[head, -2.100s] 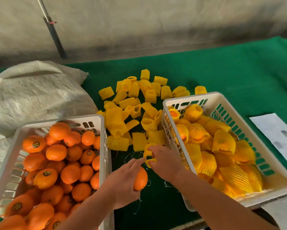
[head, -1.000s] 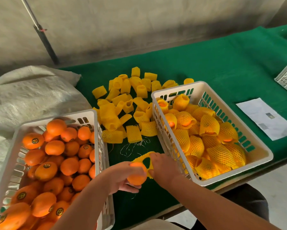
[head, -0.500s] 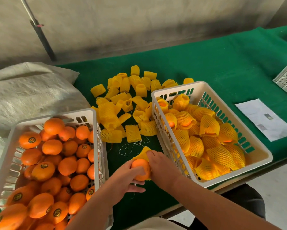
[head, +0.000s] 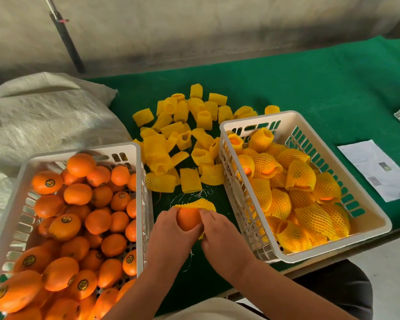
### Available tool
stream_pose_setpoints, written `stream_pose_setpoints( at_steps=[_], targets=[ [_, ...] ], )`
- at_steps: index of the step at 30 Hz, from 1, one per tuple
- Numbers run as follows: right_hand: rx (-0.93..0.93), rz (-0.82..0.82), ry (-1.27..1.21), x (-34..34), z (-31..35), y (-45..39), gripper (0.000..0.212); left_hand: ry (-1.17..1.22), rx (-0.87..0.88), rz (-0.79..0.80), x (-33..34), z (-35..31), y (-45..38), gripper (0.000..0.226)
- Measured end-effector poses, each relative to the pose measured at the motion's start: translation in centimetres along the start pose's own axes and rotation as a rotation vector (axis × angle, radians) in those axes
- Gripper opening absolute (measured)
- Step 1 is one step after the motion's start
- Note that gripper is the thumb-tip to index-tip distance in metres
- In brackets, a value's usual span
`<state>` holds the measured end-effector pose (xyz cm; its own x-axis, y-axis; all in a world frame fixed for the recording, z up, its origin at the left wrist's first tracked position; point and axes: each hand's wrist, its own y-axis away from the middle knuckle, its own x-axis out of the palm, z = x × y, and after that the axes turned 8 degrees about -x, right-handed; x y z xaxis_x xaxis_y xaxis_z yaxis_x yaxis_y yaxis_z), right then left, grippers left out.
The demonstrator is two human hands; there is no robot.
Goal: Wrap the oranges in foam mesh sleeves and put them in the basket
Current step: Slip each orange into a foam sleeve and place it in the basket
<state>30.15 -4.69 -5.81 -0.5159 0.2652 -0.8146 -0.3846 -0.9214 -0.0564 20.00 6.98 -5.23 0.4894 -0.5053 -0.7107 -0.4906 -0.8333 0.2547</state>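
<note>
Orange (head: 188, 218) between fingers (head: 171, 219): smooth peel, slight sheen. Sleeve (head: 195, 203) around it: yellow foam mesh, matt, netted texture. Loose sleeves (head: 185, 139) beyond fingers: same foam mesh. Basket left of fingers (head: 83, 150): white slotted plastic, smooth; oranges inside (head: 78, 192) glossy, round stickers. Basket right of fingers (head: 367, 218): same plastic. Desk (head: 310, 88): green cloth, matt, felt-like. Sack (head: 44, 116) far left: coarse woven fabric. Sheet (head: 379, 169) far right: white paper, matt.

Sleeves (head: 185, 139) between left basket (head: 16, 188) and right basket (head: 367, 218)
</note>
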Motion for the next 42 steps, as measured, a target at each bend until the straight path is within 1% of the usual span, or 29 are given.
stream_pose_setpoints(
  at_steps=[1,4,5,7,9,12,15,17,20,21,22,24,25,26,27,29,31,32,34,38,40,42],
  targets=[
    [0.003,-0.001,-0.002,-0.2,-0.1,0.0,0.052,0.003,0.018,0.044,0.0,0.2,0.0,0.074],
    [0.008,0.011,0.009,-0.5,-0.2,0.2,0.060,0.103,0.003,0.257,-0.1,0.5,-0.3,0.076],
    [0.011,0.016,0.015,-0.5,-0.3,0.3,0.061,0.111,-0.002,0.280,-0.1,0.6,-0.4,0.077],
    [0.036,0.015,0.014,-0.6,-0.3,0.4,0.058,0.115,0.000,0.246,-0.1,0.7,-0.6,0.076],
    [0.064,-0.003,-0.009,-0.6,0.0,0.6,0.057,0.132,0.012,0.164,-0.1,0.7,-0.5,0.073],
    [0.094,-0.007,-0.094,-0.3,1.3,0.9,0.063,0.115,0.012,0.018,0.0,0.2,0.1,0.070],
    [0.112,-0.019,-0.154,-0.6,2.0,0.8,0.066,0.106,0.009,-0.065,0.3,-0.1,0.8,0.071],
    [0.076,-0.048,-0.179,-1.2,2.3,0.6,0.064,0.129,0.004,-0.089,0.3,-0.1,1.0,0.070],
    [-0.044,-0.016,-0.261,-2.0,2.8,0.9,0.070,0.145,0.010,-0.116,-0.1,0.0,0.9,0.066],
    [-0.071,-0.032,-0.303,-2.1,2.8,1.0,0.069,0.149,0.026,-0.123,-0.3,0.1,0.9,0.065],
    [-0.079,-0.083,-0.346,-2.3,2.7,0.9,0.067,0.155,0.047,-0.128,-0.5,0.3,0.9,0.064],
    [-0.036,-0.253,-0.382,-2.7,2.1,0.7,0.065,0.157,0.091,-0.149,-1.0,0.5,0.9,0.059],
    [0.016,-0.319,-0.376,-3.0,1.8,0.4,0.072,0.162,0.113,-0.161,-1.2,0.6,0.9,0.058],
    [0.085,-0.336,-0.384,-3.2,1.6,0.0,0.085,0.172,0.137,-0.168,-1.4,0.7,1.1,0.059],
    [0.158,-0.295,-0.423,-3.5,1.4,-0.4,0.100,0.181,0.164,-0.169,-1.6,0.7,1.2,0.061],
    [0.244,-0.134,-0.538,-3.8,1.2,-1.1,0.122,0.189,0.222,-0.152,-1.6,0.8,1.4,0.062],
    [0.242,-0.022,-0.589,-3.8,1.2,-1.7,0.128,0.158,0.261,-0.145,-1.4,0.8,1.6,0.059],
    [0.233,-0.001,-0.586,-3.7,1.3,-1.9,0.128,0.124,0.272,-0.149,-1.3,0.8,1.7,0.059],
    [0.222,-0.011,-0.541,-3.3,1.6,-2.1,0.125,0.067,0.274,-0.141,-1.1,0.6,1.9,0.065],
    [0.239,-0.133,-0.440,-2.7,1.8,-2.2,0.114,0.021,0.251,-0.105,-0.7,-0.1,2.2,0.073],
    [0.247,-0.196,-0.426,-2.6,1.6,-2.1,0.110,-0.003,0.239,-0.105,-0.5,-0.1,2.3,0.072],
    [0.251,-0.209,-0.441,-2.6,1.4,-2.1,0.107,-0.001,0.226,-0.087,-0.4,-0.2,2.2,0.068]
  ],
)
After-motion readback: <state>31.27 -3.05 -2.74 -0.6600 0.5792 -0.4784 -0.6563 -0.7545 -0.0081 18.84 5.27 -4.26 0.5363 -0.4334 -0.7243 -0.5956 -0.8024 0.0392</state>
